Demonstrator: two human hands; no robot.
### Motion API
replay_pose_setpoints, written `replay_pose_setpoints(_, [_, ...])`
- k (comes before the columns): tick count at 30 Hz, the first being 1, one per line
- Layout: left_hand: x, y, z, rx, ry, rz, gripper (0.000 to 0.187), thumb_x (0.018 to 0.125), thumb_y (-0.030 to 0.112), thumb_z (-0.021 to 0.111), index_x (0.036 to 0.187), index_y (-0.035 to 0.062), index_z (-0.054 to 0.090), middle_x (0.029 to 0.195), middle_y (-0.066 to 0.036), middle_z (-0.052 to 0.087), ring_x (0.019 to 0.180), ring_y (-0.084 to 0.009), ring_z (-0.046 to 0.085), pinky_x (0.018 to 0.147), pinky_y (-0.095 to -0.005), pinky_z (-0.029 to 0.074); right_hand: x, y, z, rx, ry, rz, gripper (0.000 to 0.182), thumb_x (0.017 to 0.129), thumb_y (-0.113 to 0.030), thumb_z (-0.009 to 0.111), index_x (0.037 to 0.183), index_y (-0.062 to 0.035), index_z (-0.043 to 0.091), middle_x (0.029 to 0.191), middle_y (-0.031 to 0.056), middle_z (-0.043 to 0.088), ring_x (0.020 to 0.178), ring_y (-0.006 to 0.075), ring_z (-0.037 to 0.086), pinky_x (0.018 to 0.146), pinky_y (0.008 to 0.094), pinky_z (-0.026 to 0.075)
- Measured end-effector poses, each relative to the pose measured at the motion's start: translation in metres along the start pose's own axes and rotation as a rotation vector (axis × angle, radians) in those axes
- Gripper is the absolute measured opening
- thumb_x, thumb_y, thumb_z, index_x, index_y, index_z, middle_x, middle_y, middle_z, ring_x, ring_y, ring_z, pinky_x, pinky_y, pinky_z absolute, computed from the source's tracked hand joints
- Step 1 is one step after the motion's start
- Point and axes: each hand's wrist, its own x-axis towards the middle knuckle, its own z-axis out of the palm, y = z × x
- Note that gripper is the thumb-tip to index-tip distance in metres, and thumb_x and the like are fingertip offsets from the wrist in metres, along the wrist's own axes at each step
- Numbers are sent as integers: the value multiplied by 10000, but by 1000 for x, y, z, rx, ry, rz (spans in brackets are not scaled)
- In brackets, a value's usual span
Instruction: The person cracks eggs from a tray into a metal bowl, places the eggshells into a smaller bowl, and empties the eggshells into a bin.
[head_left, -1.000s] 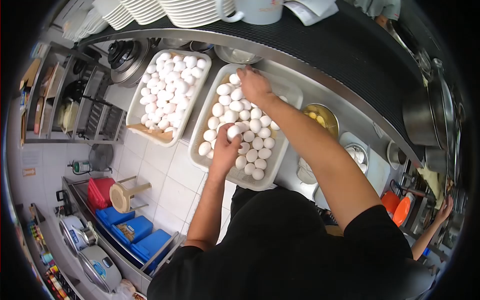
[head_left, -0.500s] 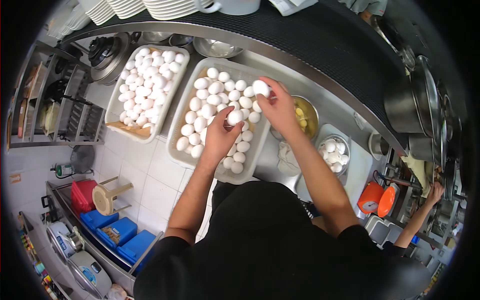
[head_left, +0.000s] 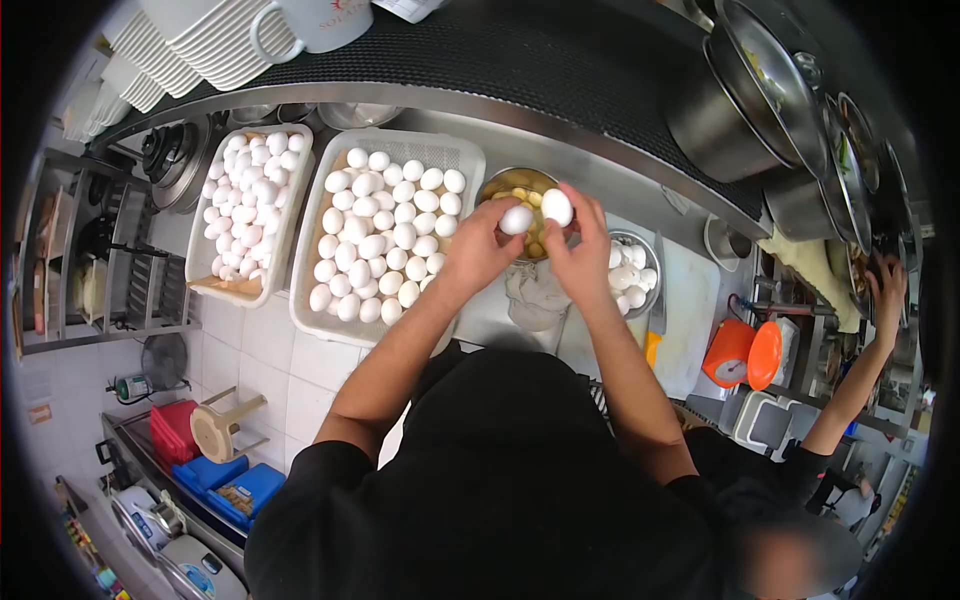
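Note:
My left hand grips a white egg. My right hand grips a second white egg right beside it. Both eggs are held close together above a metal bowl that holds yellow yolks. A white plastic tray full of several white eggs lies just left of my hands. A smaller metal bowl with eggshells sits to the right of my right hand.
A second white tray of eggs lies further left. A cloth lies under my hands. White plates and a mug stand on the black-matted upper shelf. Pots stand at upper right. Another person's arm reaches at the right, near an orange scale.
Both hands left the egg tray and moved right, each carrying an egg, and now meet over the yolk bowl. The camera view has shifted right.

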Motion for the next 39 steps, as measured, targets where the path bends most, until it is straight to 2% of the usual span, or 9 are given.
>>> replay_pose_setpoints(3, [4,-9,7,-78,-15,19,530,899,80,789,1401,9,632,1312,-196,686,1093,-285,736,904,-374,615,-2,29,-4,442,-76,349,426,1001,-62,705,1416,-18,617,1234,88,691,993,150,674,849,313,578])
replay_pose_setpoints(4, [5,-10,8,-100,-6,40,546,903,84,790,1420,19,627,1299,-185,688,1140,-278,720,946,-376,601,0,37,-10,435,-181,429,376,1043,-74,676,1407,-13,602,1212,49,703,970,102,651,843,288,568])
replay_pose_setpoints(7, [15,4,-3,-3,-94,144,579,905,99,795,1459,63,632,1290,-173,691,1212,-298,692,1024,-396,569,4,43,-17,605,-340,621,379,1064,-104,659,1431,-20,615,1200,46,708,965,101,651,842,268,561])
replay_pose_setpoints(14, [37,-1,-17,99,-274,299,463,900,171,798,1359,136,745,1192,-146,755,1149,-348,720,978,-424,589,13,42,-19,631,-492,666,382,1105,-183,613,1455,-33,644,1166,17,704,923,87,639,836,263,564])
replay_pose_setpoints(17, [41,6,-23,210,-334,246,452,876,156,798,1327,166,766,1157,-133,771,1102,-344,736,961,-433,597,19,43,-22,528,-564,640,379,1106,-193,618,1446,-30,652,1121,5,707,890,86,629,826,260,556])
replay_pose_setpoints(25, [48,-8,-23,167,-315,325,460,859,140,788,1318,170,772,1147,-125,772,1068,-333,745,947,-427,602,31,50,-22,424,-673,548,402,1084,-169,649,1468,-49,654,1079,-4,715,875,85,620,815,270,543])
replay_pose_setpoints(28, [51,-13,-25,147,-326,345,459,862,136,782,1320,167,771,1164,-121,766,1074,-328,741,952,-420,602,31,51,-24,395,-657,489,417,1044,-152,686,1451,-65,675,1093,30,717,885,125,640,831,298,553])
replay_pose_setpoints(34, [50,-19,-20,358,-246,376,454,865,123,768,1318,159,770,1214,-112,739,1094,-330,729,958,-418,601,31,45,-39,-425,-527,-74,470,913,-95,738,1382,-108,728,1236,159,692,1178,345,668,1054,426,535])
replay_pose_setpoints(39, [33,8,11,278,-238,289,415,882,122,774,1296,151,777,1232,-95,737,1101,-302,728,946,-394,600,23,25,-95,-532,-406,127,480,900,-94,761,1378,-97,721,1313,166,680,1269,394,625,1107,461,506])
